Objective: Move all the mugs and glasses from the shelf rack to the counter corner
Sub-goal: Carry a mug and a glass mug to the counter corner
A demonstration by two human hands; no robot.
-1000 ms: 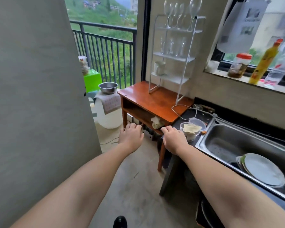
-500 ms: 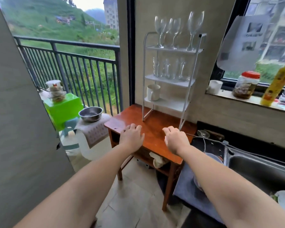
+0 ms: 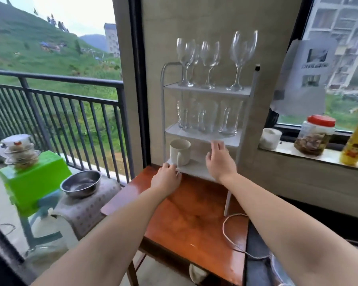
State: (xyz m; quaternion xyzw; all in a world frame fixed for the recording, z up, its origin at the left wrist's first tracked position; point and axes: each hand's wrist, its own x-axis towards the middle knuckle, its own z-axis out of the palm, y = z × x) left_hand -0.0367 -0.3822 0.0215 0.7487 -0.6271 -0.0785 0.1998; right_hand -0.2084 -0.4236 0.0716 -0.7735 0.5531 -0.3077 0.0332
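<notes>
1. We note the white three-tier metal shelf rack (image 3: 205, 129) standing at the back of the reddish-brown wooden side table (image 3: 186, 221), against the beige wall.
2. Bottom tier: one cream ceramic mug (image 3: 179, 149) stands upright at the left end, handle facing us.
3. Middle tier: clear straight-sided glass tumblers (image 3: 207, 117) in a close row; blur prevents an exact count.
4. Top tier: clear stemmed wine glasses (image 3: 210, 60), upright, in a row.
5. Left hand (image 3: 166, 178) is at the front left edge of the bottom tier, just below the mug; fingers loosely curled and holding nothing. We cannot tell whether the fingertips touch the shelf edge.
6. Right hand (image 3: 220, 162) is raised in front of the bottom tier, right of the mug; fingers spread and relaxed, tips near the underside of the middle tier, gripping nothing.
7. A white cord (image 3: 227, 234) loops on the table's right side.
8. On the window ledge, right of the rack: small white cup (image 3: 270, 138), clear plastic jar with red lid (image 3: 314, 134), yellow bottle (image 3: 357, 141).
9. On the balcony, left: a steel bowl (image 3: 81, 183) on a patterned cloth, beside a bright green box (image 3: 34, 182) with stacked dishes on it.
</notes>
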